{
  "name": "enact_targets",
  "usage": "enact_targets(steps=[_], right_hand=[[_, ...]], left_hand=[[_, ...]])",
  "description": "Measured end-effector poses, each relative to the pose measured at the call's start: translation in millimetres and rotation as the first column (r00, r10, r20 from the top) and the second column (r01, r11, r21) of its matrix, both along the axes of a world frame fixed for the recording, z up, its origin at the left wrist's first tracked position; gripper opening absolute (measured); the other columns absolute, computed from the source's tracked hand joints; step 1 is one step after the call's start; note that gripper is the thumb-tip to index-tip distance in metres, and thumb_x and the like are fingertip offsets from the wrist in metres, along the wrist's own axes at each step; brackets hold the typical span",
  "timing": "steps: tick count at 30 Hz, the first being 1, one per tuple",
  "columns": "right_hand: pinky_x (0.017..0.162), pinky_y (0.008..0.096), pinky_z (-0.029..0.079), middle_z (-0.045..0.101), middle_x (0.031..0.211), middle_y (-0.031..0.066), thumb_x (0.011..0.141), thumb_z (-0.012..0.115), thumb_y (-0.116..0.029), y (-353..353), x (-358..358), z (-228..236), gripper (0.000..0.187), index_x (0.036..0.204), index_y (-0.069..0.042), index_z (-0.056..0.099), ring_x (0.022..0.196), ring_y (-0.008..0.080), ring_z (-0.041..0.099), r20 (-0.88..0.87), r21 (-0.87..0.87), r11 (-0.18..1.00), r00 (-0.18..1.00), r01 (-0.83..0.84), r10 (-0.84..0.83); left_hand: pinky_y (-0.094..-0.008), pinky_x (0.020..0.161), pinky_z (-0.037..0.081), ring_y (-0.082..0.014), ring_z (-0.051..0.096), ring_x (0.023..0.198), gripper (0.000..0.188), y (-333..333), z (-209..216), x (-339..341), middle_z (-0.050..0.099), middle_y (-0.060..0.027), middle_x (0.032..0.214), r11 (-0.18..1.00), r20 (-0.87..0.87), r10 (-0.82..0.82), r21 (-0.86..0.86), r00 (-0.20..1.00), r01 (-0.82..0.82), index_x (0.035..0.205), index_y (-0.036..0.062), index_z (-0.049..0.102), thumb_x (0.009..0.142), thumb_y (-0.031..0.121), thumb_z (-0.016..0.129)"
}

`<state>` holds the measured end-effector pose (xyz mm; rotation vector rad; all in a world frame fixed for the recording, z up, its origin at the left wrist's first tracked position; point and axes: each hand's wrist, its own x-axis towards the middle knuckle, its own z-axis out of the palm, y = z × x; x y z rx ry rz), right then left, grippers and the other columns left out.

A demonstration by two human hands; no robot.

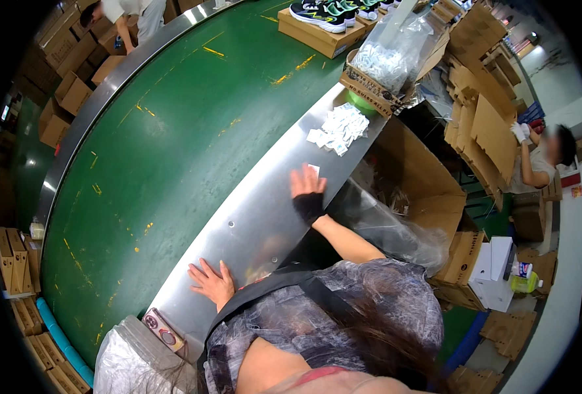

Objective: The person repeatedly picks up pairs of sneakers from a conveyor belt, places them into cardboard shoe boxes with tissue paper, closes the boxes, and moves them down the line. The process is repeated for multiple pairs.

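Observation:
My left hand (212,281) lies flat on the metal ledge (251,213), its fingers spread and nothing in them. Farther along the same ledge is my right hand (307,187), in a black fingerless glove or wrist wrap. Motion smears its fingers, and a small white packet (314,169) shows at their tips; whether they grip it or only touch it is unclear. Just beyond that hand, a loose pile of small white packets (341,128) is spread on the ledge.
A green conveyor belt (166,157) runs along the ledge, carrying sneakers (320,18) on a shoebox (324,41) at the far end. An open carton (376,72) holds more packets. A phone (163,329) lies near left. Two people work beyond, among cardboard boxes (75,93).

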<state>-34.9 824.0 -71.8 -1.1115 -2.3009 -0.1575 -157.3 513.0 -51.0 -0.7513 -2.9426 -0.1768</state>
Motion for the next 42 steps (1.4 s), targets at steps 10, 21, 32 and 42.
enact_targets(steps=[10, 21, 32, 42], right_hand=[[0.072, 0.0392, 0.045, 0.053, 0.093, 0.0122, 0.075, 0.049, -0.009, 31.0, 32.6, 6.7, 0.014, 0.088, -0.005, 0.054, 0.087, 0.0314, 0.051, 0.045, -0.239, 0.930, 0.953, -0.280, 0.299], [0.070, 0.0392, 0.044, 0.054, 0.077, 0.0151, 0.073, 0.053, -0.011, -29.5, -65.0, 52.2, 0.010, 0.076, -0.001, 0.054, 0.080, 0.0308, 0.053, -0.420, -0.665, 0.154, 0.537, -0.730, 0.732], [0.065, 0.0370, 0.044, 0.050, 0.069, 0.0143, 0.071, 0.049, -0.009, 347.8, -175.5, 71.9, 0.009, 0.078, -0.003, 0.050, 0.067, 0.0315, 0.051, -0.427, 0.134, 0.770, 0.665, -0.623, 0.613], [0.080, 0.0453, 0.041, 0.060, 0.093, 0.0117, 0.074, 0.054, -0.041, 662.6, -164.1, 170.4, 0.036, 0.088, -0.009, 0.063, 0.095, 0.0272, 0.056, 0.151, -0.010, 0.977, 0.966, 0.215, -0.211]], left_hand=[[-0.0656, 0.094, 0.009, -0.0378, 0.015, 0.129, 0.063, 7.9, 3.3, -8.0, 0.022, -0.0237, 0.136, 0.996, 0.116, 0.053, 0.065, 0.992, -0.061, 0.128, 0.0043, 0.035, 0.081, 0.042, 0.051], [-0.0328, 0.051, 0.052, -0.0192, 0.060, 0.066, 0.043, 158.6, 56.7, -16.5, 0.055, -0.0108, 0.091, 0.484, 0.761, -0.649, 0.396, -0.016, -0.780, 0.118, 0.0041, 0.040, 0.090, 0.036, 0.044], [-0.0394, 0.062, 0.042, -0.0307, 0.052, 0.073, 0.013, 221.0, 7.9, -0.4, 0.054, -0.0124, 0.075, 0.950, 0.121, 0.094, 0.285, 0.988, -0.125, 0.086, 0.0022, 0.055, 0.084, 0.011, 0.046], [-0.0405, 0.062, 0.040, -0.0313, 0.049, 0.073, 0.011, 234.4, -13.8, 9.6, 0.050, -0.0121, 0.077, 0.962, -0.006, 0.176, 0.214, 0.984, -0.171, 0.090, 0.0022, 0.053, 0.082, 0.008, 0.049]])
